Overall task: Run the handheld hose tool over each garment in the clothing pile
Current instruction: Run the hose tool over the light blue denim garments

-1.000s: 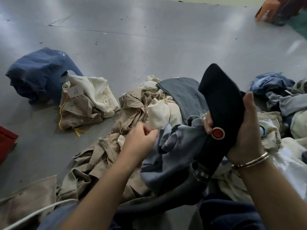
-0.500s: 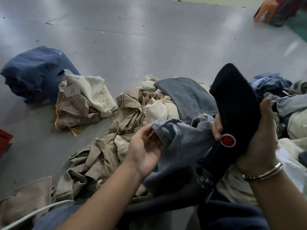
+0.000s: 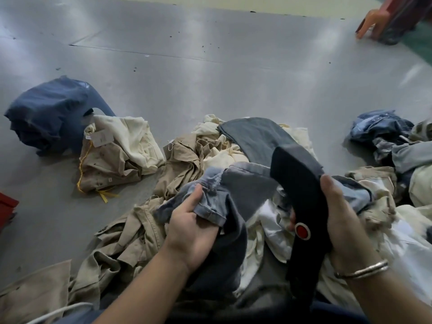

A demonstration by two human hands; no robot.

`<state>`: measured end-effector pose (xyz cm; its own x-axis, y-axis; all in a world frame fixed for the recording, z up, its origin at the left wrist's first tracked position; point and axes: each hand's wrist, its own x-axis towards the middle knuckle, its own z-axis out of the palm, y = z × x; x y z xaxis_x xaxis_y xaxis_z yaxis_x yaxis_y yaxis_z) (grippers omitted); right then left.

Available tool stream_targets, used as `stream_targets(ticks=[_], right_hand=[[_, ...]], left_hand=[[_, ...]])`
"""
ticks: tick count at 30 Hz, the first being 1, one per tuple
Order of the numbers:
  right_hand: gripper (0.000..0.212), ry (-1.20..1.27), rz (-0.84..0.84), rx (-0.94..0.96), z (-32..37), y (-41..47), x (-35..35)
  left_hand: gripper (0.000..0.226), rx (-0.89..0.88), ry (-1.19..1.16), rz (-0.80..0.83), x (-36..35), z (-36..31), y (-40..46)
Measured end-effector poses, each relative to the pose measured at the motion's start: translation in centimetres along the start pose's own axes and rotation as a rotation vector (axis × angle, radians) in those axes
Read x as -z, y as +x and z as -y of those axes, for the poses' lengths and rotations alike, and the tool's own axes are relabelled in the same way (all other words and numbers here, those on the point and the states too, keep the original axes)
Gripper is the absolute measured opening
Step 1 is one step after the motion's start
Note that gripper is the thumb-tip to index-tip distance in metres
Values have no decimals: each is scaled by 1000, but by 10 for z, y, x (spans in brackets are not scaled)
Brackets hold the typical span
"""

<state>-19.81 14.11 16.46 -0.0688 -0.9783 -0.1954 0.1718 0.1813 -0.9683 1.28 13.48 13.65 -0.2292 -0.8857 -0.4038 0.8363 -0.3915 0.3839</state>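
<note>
1. Your left hand (image 3: 194,232) grips a bunched fold of faded blue-grey denim garment (image 3: 224,202), thumb on its frayed hem.
2. Your right hand (image 3: 343,220) wraps the matte black, curved hose tool (image 3: 301,206), its round red button (image 3: 302,231) facing you.
3. Both are held above the rumpled khaki and cream clothing pile (image 3: 187,160) on the smooth grey floor (image 3: 233,78).

My left grip (image 3: 189,232) holds a garment (image 3: 224,195) above the clothing pile (image 3: 187,160) on the floor (image 3: 210,78); my right grip (image 3: 343,220), to its right, holds the hose tool (image 3: 299,195). Two folded garments (image 3: 81,134) lie far left; another heap (image 3: 383,132) lies far right.
</note>
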Motion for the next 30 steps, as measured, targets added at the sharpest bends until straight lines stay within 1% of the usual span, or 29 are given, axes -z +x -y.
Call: stream_targets(ticks=[3, 4, 6, 8, 9, 10, 12, 13, 15, 16, 18, 19, 22, 24, 26, 28, 30], right_hand=[[73, -72, 20, -113, -16, -6, -7], [67, -116, 53, -109, -22, -8, -10], [56, -197, 159, -60, -29, -16, -16], [52, -237, 263, -37, -31, -26, -24], [51, -246, 283, -42, -31, -29, -27], [51, -259, 272, -47, -29, -29, -29], [56, -281, 191, -48, -25, -24, -30], [60, -276, 134, -62, -24, -18, -29], [74, -290, 28, -109, -18, -6, -23], [76, -302, 5, -131, -16, -2, -22], [75, -301, 7, -138, -15, 0, -20], [74, -286, 15, -131, -16, -2, -20], [68, -246, 69, -138, -23, -11, -19], [61, -285, 116, -106, -26, -16, -21], [65, -351, 122, -55, -30, -15, -20], [70, -359, 56, -32, -30, -8, -16], [62, -295, -65, -66, -23, 3, -7]], left_hand=[[40, -14, -24, 0, 4, -5, 0], [35, -38, 18, 26, 7, -4, 0], [25, -45, 107, -23, 4, 0, 5], [36, 8, 209, -5, 1, 7, 2], [42, 60, 232, 30, -1, 10, 0], [44, 93, 242, 50, -2, 10, -2], [45, 122, 193, 82, -1, 9, -2], [50, 132, 146, 86, 1, 8, -1], [76, 118, 100, 53, 4, 9, 0], [77, 110, 100, 59, 2, 9, 0], [45, 75, 98, 50, -4, 12, 2], [41, 42, 88, 34, -6, 12, 5], [46, -31, 62, -55, -8, 12, 12], [46, 0, 78, -55, -10, 14, 10], [44, 41, 73, -31, -11, 16, 7], [43, 29, 57, -5, -10, 16, 6], [45, 9, 45, -11, -7, 16, 7]])
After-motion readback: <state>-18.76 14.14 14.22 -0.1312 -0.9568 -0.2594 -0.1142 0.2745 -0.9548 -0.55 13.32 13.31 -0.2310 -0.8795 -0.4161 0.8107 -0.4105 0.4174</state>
